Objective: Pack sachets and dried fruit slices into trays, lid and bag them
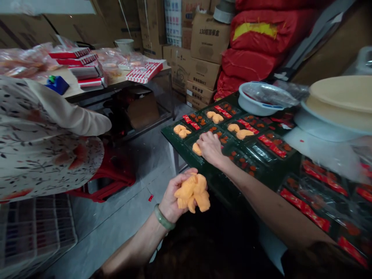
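My left hand (174, 197), with a green bangle on its wrist, holds up a bunch of soft-looking orange wing-shaped pieces (193, 192) in front of me. My right hand (209, 146) is reached out over the green table, its fingers curled down at a clear tray. An orange piece (197, 149) shows at its fingertips; the fingers hide part of it. Around it lie clear trays with small brown pieces and red packets (245, 126). Further trays hold orange pieces, such as the pair (181, 131) at the table's left corner.
A pale blue basin (261, 99) and a large lidded tub (340, 104) stand on the table. More filled trays (305, 205) lie at right. Left, a person in a patterned top (49, 135) is near another table with striped boxes (87, 66). Cartons (203, 73) are stacked behind.
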Demonstrator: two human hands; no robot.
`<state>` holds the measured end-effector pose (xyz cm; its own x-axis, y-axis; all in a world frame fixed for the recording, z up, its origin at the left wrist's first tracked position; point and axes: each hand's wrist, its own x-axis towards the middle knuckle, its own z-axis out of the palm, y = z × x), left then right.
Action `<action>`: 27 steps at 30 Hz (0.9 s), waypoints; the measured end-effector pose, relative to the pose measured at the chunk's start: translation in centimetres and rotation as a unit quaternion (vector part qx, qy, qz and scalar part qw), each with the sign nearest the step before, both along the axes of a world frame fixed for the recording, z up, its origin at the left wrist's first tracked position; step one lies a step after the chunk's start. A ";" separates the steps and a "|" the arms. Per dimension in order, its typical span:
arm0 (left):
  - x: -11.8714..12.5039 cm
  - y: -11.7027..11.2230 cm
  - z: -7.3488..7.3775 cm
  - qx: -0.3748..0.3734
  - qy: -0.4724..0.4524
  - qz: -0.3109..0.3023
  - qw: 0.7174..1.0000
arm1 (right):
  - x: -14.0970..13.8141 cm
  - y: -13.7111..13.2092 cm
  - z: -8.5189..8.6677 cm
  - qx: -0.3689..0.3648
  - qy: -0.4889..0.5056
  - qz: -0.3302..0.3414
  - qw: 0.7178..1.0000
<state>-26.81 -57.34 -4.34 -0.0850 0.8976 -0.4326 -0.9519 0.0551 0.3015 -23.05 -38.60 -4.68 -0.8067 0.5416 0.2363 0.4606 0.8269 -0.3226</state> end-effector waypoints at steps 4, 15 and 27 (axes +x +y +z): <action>0.0 0.6 0.1 -0.033 0.018 0.043 0.998 | 2.9 -2.0 2.9 -0.092 0.071 -0.011 0.993; 2.2 1.0 -0.2 0.025 0.030 -0.062 0.997 | 10.3 -8.7 6.2 -0.563 0.078 0.005 0.823; 1.6 -0.3 -1.8 0.074 -0.033 -0.072 0.994 | 10.0 -3.1 5.0 -0.575 0.206 -0.120 0.782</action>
<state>-25.18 -57.64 -6.11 0.0720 0.9526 -0.2956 -0.9553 0.1510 0.2541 -13.04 -41.73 0.34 -0.6326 0.7114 -0.3061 0.2191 -0.2146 -0.9518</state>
